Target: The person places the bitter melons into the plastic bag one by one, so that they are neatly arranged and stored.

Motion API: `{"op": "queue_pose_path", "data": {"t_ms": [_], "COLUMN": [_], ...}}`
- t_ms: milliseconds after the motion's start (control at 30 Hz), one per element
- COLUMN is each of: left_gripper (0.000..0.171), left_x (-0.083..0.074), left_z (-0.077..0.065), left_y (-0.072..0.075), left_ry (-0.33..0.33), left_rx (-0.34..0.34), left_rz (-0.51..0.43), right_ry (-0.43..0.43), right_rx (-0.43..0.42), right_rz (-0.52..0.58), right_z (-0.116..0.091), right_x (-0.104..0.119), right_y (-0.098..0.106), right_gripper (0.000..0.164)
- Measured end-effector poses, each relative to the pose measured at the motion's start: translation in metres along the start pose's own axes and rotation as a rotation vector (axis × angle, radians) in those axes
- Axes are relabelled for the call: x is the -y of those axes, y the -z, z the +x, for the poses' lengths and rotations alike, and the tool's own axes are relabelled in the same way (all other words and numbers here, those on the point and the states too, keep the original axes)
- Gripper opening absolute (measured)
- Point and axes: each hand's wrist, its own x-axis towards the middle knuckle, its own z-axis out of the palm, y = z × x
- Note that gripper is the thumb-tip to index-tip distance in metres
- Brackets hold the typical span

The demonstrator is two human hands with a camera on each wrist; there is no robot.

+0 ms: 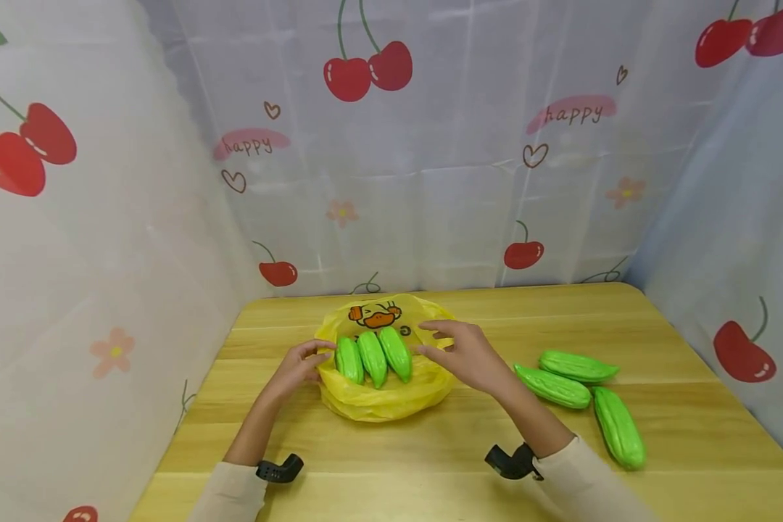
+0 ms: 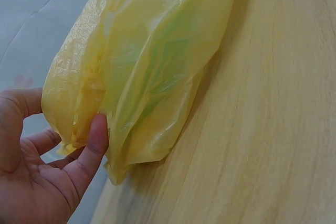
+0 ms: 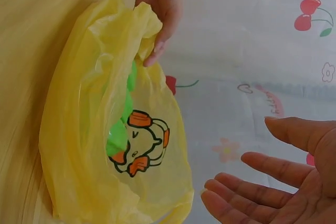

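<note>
A yellow plastic bag (image 1: 385, 407) with a duck print lies with its mouth spread open on the table. Three bright green bitter melons (image 1: 373, 359) sit side by side in it, showing only faintly through the plastic (image 2: 157, 61) in the left wrist view. At the bag's left rim my left hand (image 1: 298, 367) pinches the plastic between thumb and fingers. My right hand (image 1: 466, 355) is over the bag's right side, fingers and thumb apart. In the right wrist view that hand (image 3: 283, 177) holds nothing and stands clear of the bag's edge.
Three more bitter melons (image 1: 577, 367) lie in a loose group on the wooden table (image 1: 391, 478), to the right of my right forearm. A cherry-patterned curtain (image 1: 431, 181) stands behind the table and along both sides.
</note>
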Motion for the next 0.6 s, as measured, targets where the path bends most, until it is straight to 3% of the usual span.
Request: {"op": "queue_pose_path", "data": {"t_ms": [100, 300, 600], "left_gripper": [0.034, 0.034, 0.035], "left_x": [0.008, 0.010, 0.010], "left_z": [0.003, 0.003, 0.002], "left_y": [-0.001, 0.000, -0.001], "left_ry": [0.002, -0.010, -0.011], "left_rx": [-0.013, -0.023, -0.028], "left_rz": [-0.002, -0.003, -0.017], "right_ry": [-0.010, -0.019, -0.018], "right_rx": [0.005, -0.011, -0.066], "right_rz": [0.002, 0.012, -0.079], "right_z": [-0.006, -0.018, -0.040], "right_x": [-0.005, -0.013, -0.026], "right_y": [0.007, 0.019, 0.039], "right_gripper": [0.043, 0.044, 0.044]}}
